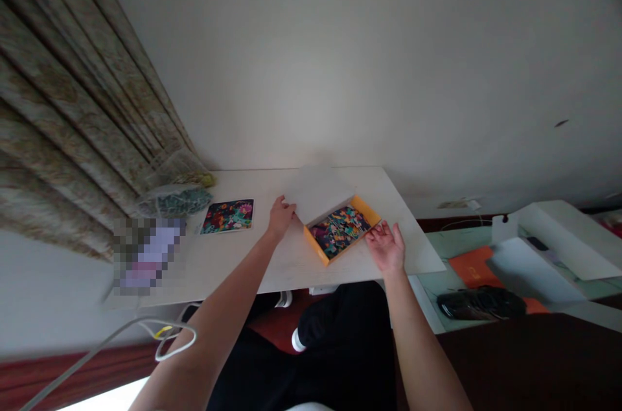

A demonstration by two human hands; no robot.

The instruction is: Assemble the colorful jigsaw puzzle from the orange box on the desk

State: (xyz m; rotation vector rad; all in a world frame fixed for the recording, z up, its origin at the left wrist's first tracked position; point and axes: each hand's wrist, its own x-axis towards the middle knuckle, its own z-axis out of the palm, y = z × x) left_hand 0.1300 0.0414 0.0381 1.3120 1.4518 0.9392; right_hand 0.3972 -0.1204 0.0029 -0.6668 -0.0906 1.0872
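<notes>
Box: an open yellow box sits on the white table, angled, in front of the person.
Contents: many small multicoloured pieces cover its inside.
Pale panel: a blurred, whitish panel lies along the box's far left side; whether it is a lid or a sheet is unclear.
Left hand: the left hand is at the panel's near left edge, fingers slightly apart; whether it grips the edge cannot be told.
Right hand: the right hand is palm up and loosely open, its fingertips at the box's right corner.
Picture: a colourful rectangular picture lies flat, left of the left hand.
Table's left end: clear bags with greenish contents, near a patterned curtain.
Right side: a glass surface bears a dark, glossy object.
</notes>
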